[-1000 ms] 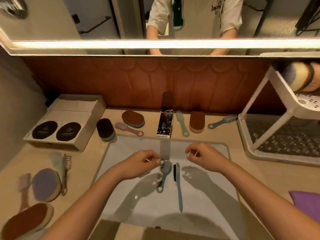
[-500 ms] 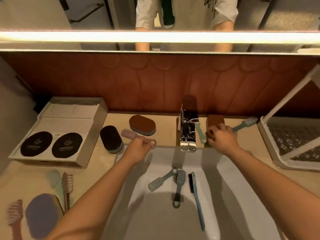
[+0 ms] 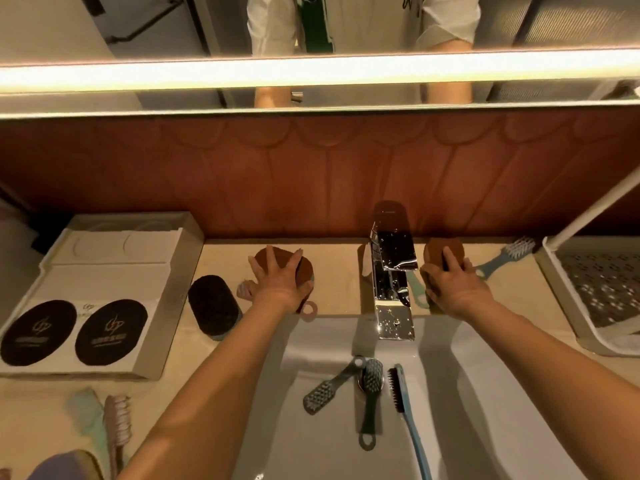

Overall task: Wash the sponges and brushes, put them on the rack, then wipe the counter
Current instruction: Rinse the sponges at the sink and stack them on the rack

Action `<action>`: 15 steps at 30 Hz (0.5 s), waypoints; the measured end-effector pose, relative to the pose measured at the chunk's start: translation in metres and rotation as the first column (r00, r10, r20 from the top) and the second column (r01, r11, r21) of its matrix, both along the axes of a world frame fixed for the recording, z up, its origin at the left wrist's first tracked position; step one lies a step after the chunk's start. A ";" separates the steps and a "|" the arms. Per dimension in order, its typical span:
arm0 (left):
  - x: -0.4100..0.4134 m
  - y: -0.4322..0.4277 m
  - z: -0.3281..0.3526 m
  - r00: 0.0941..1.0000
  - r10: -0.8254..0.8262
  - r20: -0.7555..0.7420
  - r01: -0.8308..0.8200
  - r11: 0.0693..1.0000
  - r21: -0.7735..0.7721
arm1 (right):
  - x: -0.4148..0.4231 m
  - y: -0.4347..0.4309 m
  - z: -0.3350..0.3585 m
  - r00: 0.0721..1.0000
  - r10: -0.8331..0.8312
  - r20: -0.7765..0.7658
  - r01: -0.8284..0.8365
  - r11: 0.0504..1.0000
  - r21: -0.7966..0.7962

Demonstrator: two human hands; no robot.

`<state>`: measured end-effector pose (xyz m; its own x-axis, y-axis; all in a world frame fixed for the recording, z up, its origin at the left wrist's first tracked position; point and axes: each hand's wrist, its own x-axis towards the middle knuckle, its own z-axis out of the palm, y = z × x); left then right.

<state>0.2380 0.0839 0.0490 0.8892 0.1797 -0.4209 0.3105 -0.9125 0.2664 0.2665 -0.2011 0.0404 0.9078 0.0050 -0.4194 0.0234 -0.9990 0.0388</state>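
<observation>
Centre-left of frame: left hand, fingers splayed straight, laid flat on oval brown sponge on the bench. Right of the chrome tap: right hand, fingers curled round second brown sponge. Three bristled plastic brushes lie in the smooth white sink.

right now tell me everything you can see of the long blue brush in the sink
The long blue brush lies flat in the white sink, right of the dark green brush and apart from it. Its light blue handle looks like plastic; dark bristles at the far end face left. The head points toward the faucet, the handle to the picture's lower edge. Neither the left hand nor the right hand touches it.
</observation>
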 end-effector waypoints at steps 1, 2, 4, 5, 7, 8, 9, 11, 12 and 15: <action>0.003 -0.002 -0.001 1.000 0.004 -0.025 -0.004 1.000 -0.001 | 0.001 0.000 -0.001 1.000 -0.004 -0.003 0.004 1.000 0.002; 0.006 -0.003 -0.002 1.000 0.010 -0.028 -0.010 1.000 0.003 | 0.003 0.002 -0.001 1.000 -0.010 -0.007 0.010 1.000 0.008; 0.009 -0.006 -0.002 1.000 0.019 0.009 -0.019 1.000 0.005 | 0.006 0.003 -0.001 1.000 -0.027 -0.015 0.028 0.999 0.025; 0.010 -0.008 -0.002 0.999 0.021 0.034 -0.021 1.000 0.009 | 0.007 0.003 -0.001 0.999 -0.031 -0.017 0.031 0.999 0.034; 0.010 -0.010 -0.002 0.997 0.014 0.082 -0.016 1.000 0.027 | 0.009 0.003 0.000 1.000 -0.026 -0.016 0.026 0.999 0.046; 0.009 -0.011 -0.001 0.994 0.012 0.109 -0.015 0.999 0.031 | 0.010 0.002 0.001 1.000 -0.023 -0.014 0.024 0.998 0.051; 0.008 -0.011 0.000 0.990 0.019 0.142 -0.022 1.000 0.018 | 0.010 0.001 0.002 1.000 -0.022 -0.011 0.023 0.998 0.056; 0.003 -0.012 0.003 0.973 0.079 0.217 -0.061 0.994 -0.090 | 0.009 -0.002 0.003 1.000 -0.016 0.001 0.016 0.998 0.062; -0.001 -0.013 0.006 0.959 0.129 0.254 -0.085 0.981 -0.176 | 0.008 -0.002 0.003 1.000 -0.011 0.014 0.010 0.998 0.066; -0.012 -0.020 0.016 0.897 0.264 0.355 -0.104 0.905 -0.412 | 0.003 -0.006 0.005 0.998 0.001 0.067 -0.005 0.998 0.069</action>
<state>0.2255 0.0639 0.0646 0.9598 0.2579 -0.1111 0.2582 -0.6555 0.7097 0.2698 -0.2072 0.0455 0.9337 0.0348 -0.3563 0.0262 -0.9992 -0.0288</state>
